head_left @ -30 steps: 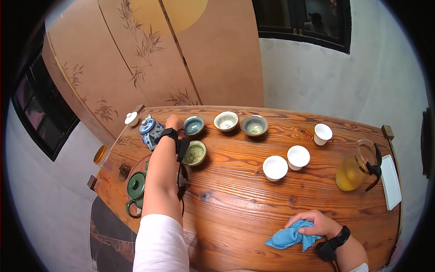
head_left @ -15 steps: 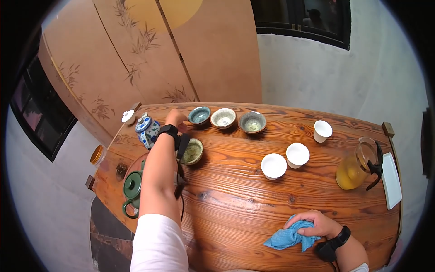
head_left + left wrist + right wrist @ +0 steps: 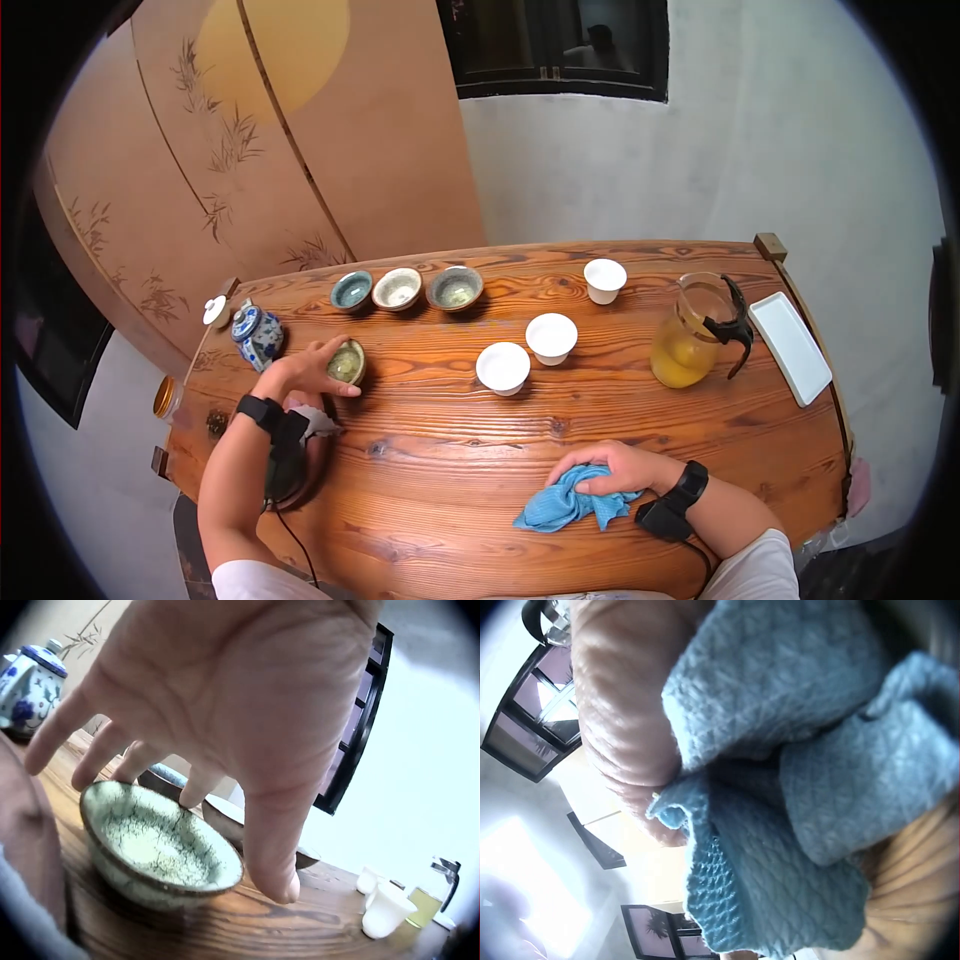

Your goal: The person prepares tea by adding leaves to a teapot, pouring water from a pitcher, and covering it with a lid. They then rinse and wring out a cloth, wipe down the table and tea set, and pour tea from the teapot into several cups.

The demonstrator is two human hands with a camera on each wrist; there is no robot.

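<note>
My left hand (image 3: pixel 305 370) is spread at the green crackled bowl (image 3: pixel 346 363), thumb on the near side and fingers on the far side. In the left wrist view the hand (image 3: pixel 217 697) arches over the bowl (image 3: pixel 157 844) with fingers apart; contact with the rim cannot be made out. At the front of the table, my right hand (image 3: pixel 625 468) grips a crumpled blue cloth (image 3: pixel 565 503). The cloth (image 3: pixel 772 855) fills much of the right wrist view, beside the thumb.
Three bowls (image 3: pixel 397 289) stand in a row at the back, near a blue-white teapot (image 3: pixel 257 334). Three white cups (image 3: pixel 503 368), a glass pitcher (image 3: pixel 685 345) and a white tray (image 3: pixel 790 347) are to the right. A round tray (image 3: pixel 318 470) lies beneath my left forearm.
My left hand has moved from beside the teal bowl back to the green bowl, its fingers now spread. The teal bowl stands closer to the white one. The head view has shifted right.
</note>
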